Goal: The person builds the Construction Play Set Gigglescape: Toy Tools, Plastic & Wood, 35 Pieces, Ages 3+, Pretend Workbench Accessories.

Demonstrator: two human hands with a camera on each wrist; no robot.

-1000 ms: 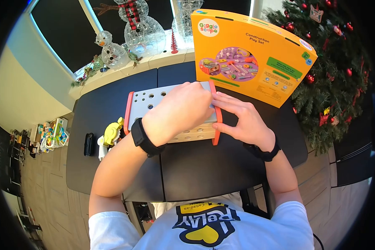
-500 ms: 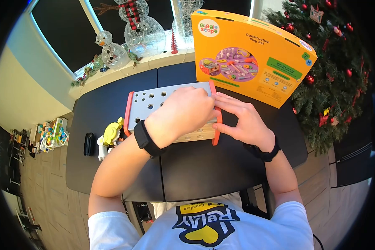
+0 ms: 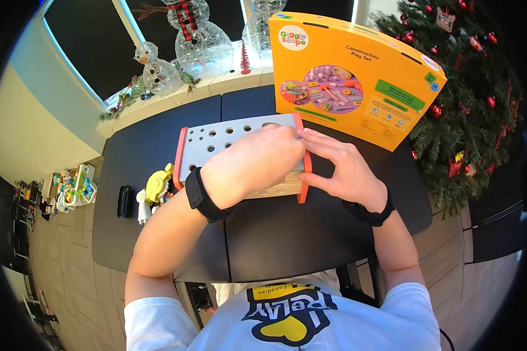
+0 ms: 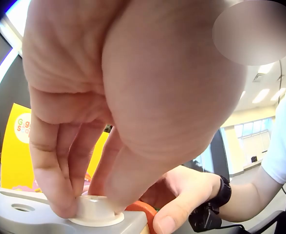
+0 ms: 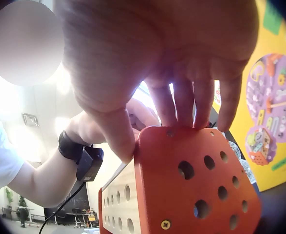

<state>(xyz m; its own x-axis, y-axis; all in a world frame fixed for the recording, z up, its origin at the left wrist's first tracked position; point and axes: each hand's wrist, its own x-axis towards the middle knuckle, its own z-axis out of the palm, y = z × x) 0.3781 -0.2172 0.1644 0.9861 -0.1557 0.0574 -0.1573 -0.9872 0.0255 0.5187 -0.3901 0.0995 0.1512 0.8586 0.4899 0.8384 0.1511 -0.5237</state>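
A wooden toy toolbox [image 3: 219, 141] with a grey top full of holes and red ends lies on the table. My left hand [image 3: 257, 155] reaches over its right part. In the left wrist view, thumb and fingers pinch a white round flanged piece [image 4: 95, 209] seated on the grey top near the red end; its lower part is hidden. My right hand [image 3: 342, 167] grips the red end panel [image 5: 177, 195], thumb at the near corner and fingers over the top edge.
Behind the box stands a large yellow play-set carton [image 3: 386, 82]. Left of the box lie a yellow-green toy saw [image 3: 158, 185] and a small black case [image 3: 124, 202] on the black table [image 3: 287, 245]. A decorated tree [image 3: 468, 117] is at the right.
My left hand has turned and shifted slightly over the white piece, uncovering more holes along the box's far edge. The right hand and the box stay in place.
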